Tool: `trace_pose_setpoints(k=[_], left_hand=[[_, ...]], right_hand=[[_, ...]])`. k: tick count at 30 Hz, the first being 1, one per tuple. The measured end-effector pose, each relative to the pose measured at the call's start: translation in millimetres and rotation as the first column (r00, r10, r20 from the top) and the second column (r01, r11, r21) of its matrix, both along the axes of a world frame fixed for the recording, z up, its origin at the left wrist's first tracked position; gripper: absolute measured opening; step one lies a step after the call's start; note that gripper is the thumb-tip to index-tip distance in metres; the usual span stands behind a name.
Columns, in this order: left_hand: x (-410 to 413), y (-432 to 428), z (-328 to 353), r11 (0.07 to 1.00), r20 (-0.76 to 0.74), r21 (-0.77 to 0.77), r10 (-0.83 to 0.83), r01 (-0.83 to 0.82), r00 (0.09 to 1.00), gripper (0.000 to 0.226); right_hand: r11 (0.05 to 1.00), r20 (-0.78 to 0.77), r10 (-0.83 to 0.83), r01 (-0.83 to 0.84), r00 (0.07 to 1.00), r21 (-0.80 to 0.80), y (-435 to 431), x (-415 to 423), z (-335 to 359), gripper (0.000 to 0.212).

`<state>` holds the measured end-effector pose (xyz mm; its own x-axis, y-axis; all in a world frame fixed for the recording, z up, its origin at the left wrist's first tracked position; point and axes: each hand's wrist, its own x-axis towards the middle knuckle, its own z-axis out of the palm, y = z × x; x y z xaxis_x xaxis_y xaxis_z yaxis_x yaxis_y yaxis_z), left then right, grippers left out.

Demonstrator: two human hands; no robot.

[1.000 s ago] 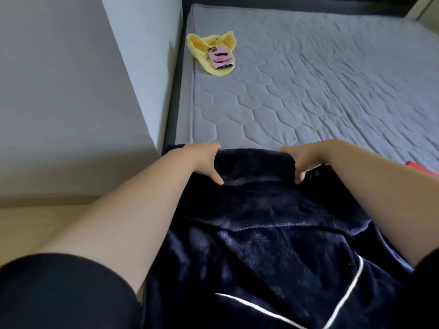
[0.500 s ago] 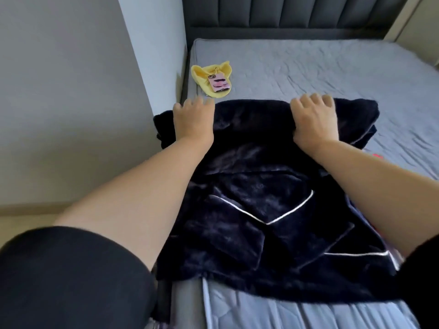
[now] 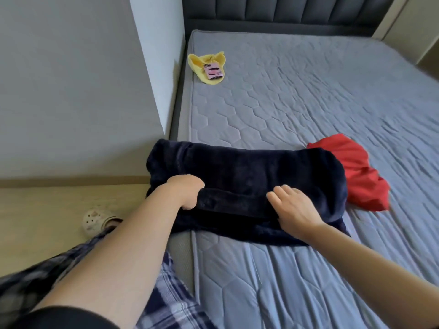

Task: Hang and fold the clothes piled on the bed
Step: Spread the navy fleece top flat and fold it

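Looking down at the bed (image 3: 308,96), we see the navy fleece garment (image 3: 249,169) folded into a thick bundle. It lies across the mattress at its near left side, and its left end reaches the bed's edge.

Our left grip (image 3: 187,193) is closed narrow. Its fingers curl round a thick fold at the bundle's near left part, and the fingertips are buried in the cloth. Our right grip (image 3: 292,210) lies wide. It rests palm down on the near edge of the bundle with fingers straight and slightly spread, holding nothing.

A crumpled red garment (image 3: 356,172) lies on the mattress, touching the right end of the navy bundle. Well apart, near the headboard (image 3: 285,13) and the left edge, a yellow cloth (image 3: 199,64) carries a pink phone (image 3: 213,71). On the floor to the left, a pale slipper (image 3: 95,220) shows beside our plaid trouser leg (image 3: 166,293).
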<state>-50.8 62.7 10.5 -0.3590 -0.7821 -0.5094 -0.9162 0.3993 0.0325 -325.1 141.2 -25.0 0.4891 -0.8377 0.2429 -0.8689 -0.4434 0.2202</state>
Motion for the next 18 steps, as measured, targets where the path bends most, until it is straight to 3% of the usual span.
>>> trace_pose_setpoints(k=[2,3,4,5,6,7,9,10,13,14,15,17,18], left_hand=[[-1.3,10.1,4.0,0.990,-0.010,0.138,0.005,-0.004,1.000,0.017],[-3.4,14.3,4.4,0.986,-0.154,0.164,0.059,-0.034,0.986,0.013],[-8.6,18.5,5.8,0.980,-0.377,0.175,0.152,-0.091,0.914,0.014],[-16.4,22.4,6.7,0.972,-0.581,0.172,0.233,-0.162,0.780,0.020],[-25.8,24.4,3.7,0.966,-0.720,0.113,0.241,-0.232,0.651,0.027],[-36.0,25.7,-1.5,0.959,-0.776,-0.037,0.150,-0.281,0.613,0.032],[-57.2,26.5,-18.4,0.858,-0.638,-0.439,-0.087,-0.268,0.765,0.045],[-65.0,26.9,-27.0,0.817,-0.532,-0.532,-0.119,-0.222,0.838,0.049],[-76.1,25.1,-53.8,0.864,-0.324,-0.497,-0.097,-0.082,0.941,0.058],[-77.6,25.3,-64.5,0.884,-0.286,-0.463,-0.085,-0.060,0.954,0.060],[-78.8,26.4,-73.6,0.889,-0.253,-0.456,-0.086,-0.040,0.964,0.063],[-80.9,28.9,-84.0,0.877,-0.210,-0.480,-0.102,-0.012,0.972,0.067],[-82.3,29.5,-87.6,0.872,-0.201,-0.490,-0.104,-0.008,0.974,0.069]], right_hand=[[0.997,0.029,0.001,-0.003,1.000,0.076,14.2,3.3,-9.3,0.048],[0.994,0.049,-0.004,-0.001,0.999,0.106,19.6,4.1,-12.8,0.048],[0.991,0.074,-0.014,0.004,0.997,0.136,23.1,4.5,-14.8,0.047],[0.985,0.105,-0.034,0.016,0.994,0.173,25.3,5.2,-15.5,0.046],[0.977,0.133,-0.059,0.030,0.989,0.212,26.2,5.5,-15.3,0.044],[0.968,0.155,-0.080,0.039,0.985,0.248,25.4,6.1,-14.9,0.041],[0.948,0.178,-0.103,0.043,0.979,0.316,23.0,9.3,-11.1,0.034],[0.932,0.182,-0.105,0.033,0.978,0.360,21.6,10.0,-8.5,0.031],[0.784,0.159,-0.157,0.025,0.975,0.620,11.6,4.5,5.0,0.019],[0.718,0.185,-0.212,0.025,0.960,0.695,6.5,2.3,11.4,0.014],[0.710,0.280,-0.275,-0.001,0.920,0.704,0.1,1.4,17.5,0.011],[0.892,0.551,-0.293,0.016,0.782,0.452,-18.8,0.9,22.8,0.016],[0.955,0.579,-0.253,0.103,0.775,0.279,-29.0,2.1,21.9,0.023]])
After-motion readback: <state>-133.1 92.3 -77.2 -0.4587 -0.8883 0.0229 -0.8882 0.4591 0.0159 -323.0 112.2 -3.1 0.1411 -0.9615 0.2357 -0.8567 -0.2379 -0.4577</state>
